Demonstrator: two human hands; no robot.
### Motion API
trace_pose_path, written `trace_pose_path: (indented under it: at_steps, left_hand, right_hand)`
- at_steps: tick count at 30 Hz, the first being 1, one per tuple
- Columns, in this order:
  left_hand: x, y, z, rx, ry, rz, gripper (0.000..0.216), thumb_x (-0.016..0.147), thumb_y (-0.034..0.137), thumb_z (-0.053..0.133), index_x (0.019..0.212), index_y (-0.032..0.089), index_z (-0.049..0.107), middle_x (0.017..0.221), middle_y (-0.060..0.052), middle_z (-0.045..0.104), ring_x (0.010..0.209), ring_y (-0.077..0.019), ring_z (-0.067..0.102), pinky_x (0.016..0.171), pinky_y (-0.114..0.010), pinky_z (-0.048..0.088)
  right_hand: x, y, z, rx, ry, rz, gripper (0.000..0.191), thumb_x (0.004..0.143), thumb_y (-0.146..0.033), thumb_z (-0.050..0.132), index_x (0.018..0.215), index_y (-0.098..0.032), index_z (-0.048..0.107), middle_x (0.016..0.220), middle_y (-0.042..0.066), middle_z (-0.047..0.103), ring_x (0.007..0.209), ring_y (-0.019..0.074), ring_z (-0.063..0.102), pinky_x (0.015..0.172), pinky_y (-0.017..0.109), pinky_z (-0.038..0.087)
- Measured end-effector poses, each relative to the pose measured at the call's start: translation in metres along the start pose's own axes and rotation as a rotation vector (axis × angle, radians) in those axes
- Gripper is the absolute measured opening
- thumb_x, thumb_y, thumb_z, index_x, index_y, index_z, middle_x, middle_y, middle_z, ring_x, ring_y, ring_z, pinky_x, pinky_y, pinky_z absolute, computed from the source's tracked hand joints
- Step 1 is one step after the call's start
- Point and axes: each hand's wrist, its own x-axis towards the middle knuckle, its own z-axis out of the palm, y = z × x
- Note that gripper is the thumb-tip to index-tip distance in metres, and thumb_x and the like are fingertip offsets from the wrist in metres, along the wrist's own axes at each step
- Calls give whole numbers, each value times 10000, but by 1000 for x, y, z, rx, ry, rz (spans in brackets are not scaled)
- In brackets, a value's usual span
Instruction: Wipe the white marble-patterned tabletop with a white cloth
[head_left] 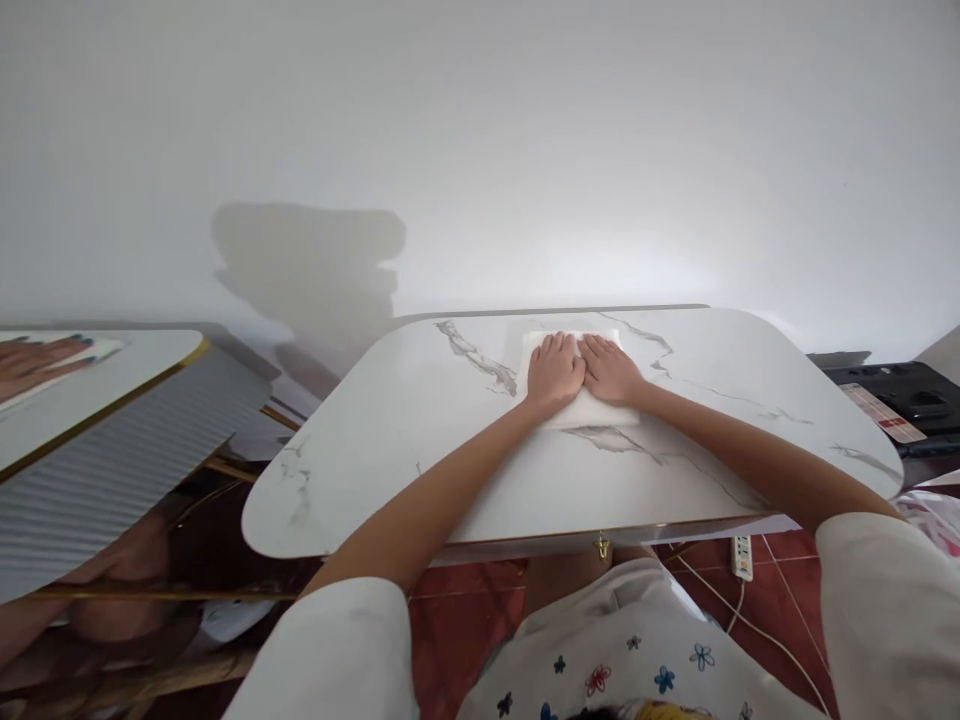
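Observation:
A white cloth or paper towel [592, 412], folded into a rough square, lies flat on a white marble-patterned tabletop [390, 430]. On its left half rests my left hand [555, 372], palm down with the fingers stretched out toward the wall. My right hand [609, 370] presses flat on the right half, fingers also extended and angled left. The two hands touch or nearly touch at the thumbs. What lies under the palms is hidden. A small gold knob [602, 545] shows at the table's front edge.
To the left, another person's hand [45, 362] lies on a white cloth on a second table [150, 355] with a ribbed grey side. A black appliance [915, 400] stands at the right. A power strip [742, 558] and its cord lie on the red tiled floor. A white wall rises behind.

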Motion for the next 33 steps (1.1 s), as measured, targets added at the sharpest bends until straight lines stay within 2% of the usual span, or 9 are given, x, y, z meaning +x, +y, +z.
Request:
trace_pose_path:
  at_steps: [7, 11, 15, 22, 33]
  left_hand:
    - [60, -23, 17, -62, 82, 11, 459, 874, 227, 342, 1305, 148, 479, 1413, -106, 451, 1321, -251, 359, 1079, -439, 298]
    - [82, -34, 25, -41, 90, 8, 453, 886, 232, 334, 1313, 169, 472, 1411, -85, 459, 1322, -248, 359, 1081, -443, 295]
    - [95, -42, 30, 45, 53, 30, 478, 914, 236, 278, 1354, 122, 424, 1440, -112, 416, 1335, -262, 337, 1081, -435, 292]
    - [107, -46, 38, 113, 42, 40, 475, 908, 232, 283, 1354, 151, 422, 1427, -105, 431, 1322, -258, 360, 1075, -434, 303]
    - [119, -9, 48, 51, 30, 65, 487, 911, 241, 264, 1359, 132, 419, 1429, -110, 427, 1330, -258, 350, 1087, -432, 282]
  right_hand:
    - [60, 28, 18, 15, 11, 19, 550, 934, -278, 290, 1402, 4, 342, 1467, 192, 351, 1352, 286, 310, 1087, 411, 241]
    - [82, 37, 24, 31, 43, 7, 539, 923, -265, 301, 1385, 6, 365, 1454, 191, 373, 1345, 281, 318, 1077, 415, 249]
    - [96, 44, 28, 58, 67, -14, 529, 903, -262, 333, 1356, 3, 403, 1427, 190, 415, 1321, 287, 352, 1062, 419, 270]
    - [102, 49, 33, 87, 83, -18, 526, 914, -258, 316, 1358, 11, 395, 1424, 190, 418, 1321, 276, 352, 1073, 414, 254]
    - [83, 82, 27, 77, 71, 39, 545, 920, -269, 285, 1365, 28, 388, 1436, 202, 396, 1330, 271, 349, 1085, 401, 250]
